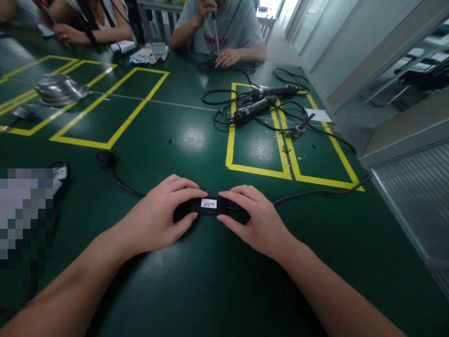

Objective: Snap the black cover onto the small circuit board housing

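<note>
A small black box point(213, 206) with a white label lies on the green table point(189, 285), between my two hands. My left hand point(164, 210) grips its left end between thumb and fingers. At the right end, my right hand point(252, 215) pinches it the same way. From the left side a black cable point(124, 186) runs to a black plug point(105, 158). Another stretch of cable point(319, 192) leaves past my right hand toward the table's right edge.
Two black cylindrical tools point(254, 108) with tangled cables lie at the back right, by yellow tape outlines point(259, 171). A metal bowl point(59, 89) is at the left. A person point(224, 28) works across the table; another sits at the back left.
</note>
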### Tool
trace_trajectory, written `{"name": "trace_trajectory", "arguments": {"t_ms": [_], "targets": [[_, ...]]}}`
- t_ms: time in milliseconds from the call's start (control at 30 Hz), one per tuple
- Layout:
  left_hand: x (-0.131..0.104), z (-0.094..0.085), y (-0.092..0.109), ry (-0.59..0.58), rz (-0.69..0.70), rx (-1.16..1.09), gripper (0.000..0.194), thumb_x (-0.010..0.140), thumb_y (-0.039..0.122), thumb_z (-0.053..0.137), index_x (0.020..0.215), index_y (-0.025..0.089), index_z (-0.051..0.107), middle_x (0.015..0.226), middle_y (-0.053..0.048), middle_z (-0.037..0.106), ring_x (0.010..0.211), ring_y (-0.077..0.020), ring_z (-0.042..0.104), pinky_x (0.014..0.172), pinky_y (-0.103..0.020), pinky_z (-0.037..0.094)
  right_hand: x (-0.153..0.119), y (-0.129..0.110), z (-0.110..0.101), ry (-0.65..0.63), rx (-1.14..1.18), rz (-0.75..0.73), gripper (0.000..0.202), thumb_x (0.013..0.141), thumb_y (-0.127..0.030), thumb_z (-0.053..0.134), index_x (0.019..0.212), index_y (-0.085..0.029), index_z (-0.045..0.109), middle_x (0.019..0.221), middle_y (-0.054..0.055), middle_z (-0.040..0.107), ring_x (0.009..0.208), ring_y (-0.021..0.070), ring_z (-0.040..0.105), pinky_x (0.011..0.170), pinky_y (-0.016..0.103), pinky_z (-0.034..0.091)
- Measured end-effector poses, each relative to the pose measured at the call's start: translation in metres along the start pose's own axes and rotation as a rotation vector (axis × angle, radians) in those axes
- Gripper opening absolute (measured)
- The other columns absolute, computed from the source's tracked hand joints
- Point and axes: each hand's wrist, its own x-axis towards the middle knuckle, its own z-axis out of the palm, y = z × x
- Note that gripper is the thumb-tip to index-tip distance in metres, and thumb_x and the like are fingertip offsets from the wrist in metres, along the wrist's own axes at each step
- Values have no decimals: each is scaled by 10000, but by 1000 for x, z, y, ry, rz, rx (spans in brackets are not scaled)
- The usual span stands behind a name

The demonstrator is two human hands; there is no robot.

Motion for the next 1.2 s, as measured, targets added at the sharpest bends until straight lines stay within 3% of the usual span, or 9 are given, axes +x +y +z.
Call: {"name": "trace_trajectory", "arguments": {"t_ms": [433,633,733,933,1200], "targets": [[3,2,-3,-47,-94,-66,277,987,286,733,1262,254,753,1204,-62,785,1128,-265,704,1015,-443,595,0,-5,1,-1,-83,52,319,991,-325,811,1294,-247,751,1211,80,784,1095,282,716,966,470,481],[7,17,2,-47,-97,43,287,940,252,742,1220,215,694,1155,-82,758,1069,-295,683,945,-471,570,0,-7,8,17,-163,-9,296,1031,-368,703,1272,-198,719,1200,125,759,1068,307,680,932,480,491],[8,27,2,-36,-51,96,284,949,288,722,1213,196,673,1194,-113,751,1100,-323,667,948,-506,555,1,-10,10,-4,-214,-34,367,1017,-390,692,1321,-184,693,1252,157,742,1098,336,666,942,507,510],[6,40,5,33,62,180,435,967,294,685,1379,158,646,1376,-176,720,1273,-369,641,1132,-600,483,-1,-11,13,48,-201,-97,485,1021,-421,676,1419,-153,612,1335,190,730,1184,356,679,1001,538,536],[8,51,5,-52,188,316,611,1037,265,632,1630,249,483,1662,-168,559,1525,-367,521,1283,-627,376,-5,-5,20,169,-207,-168,853,969,-625,696,1609,-125,436,1553,256,589,1444,407,558,1189,628,470]]}}
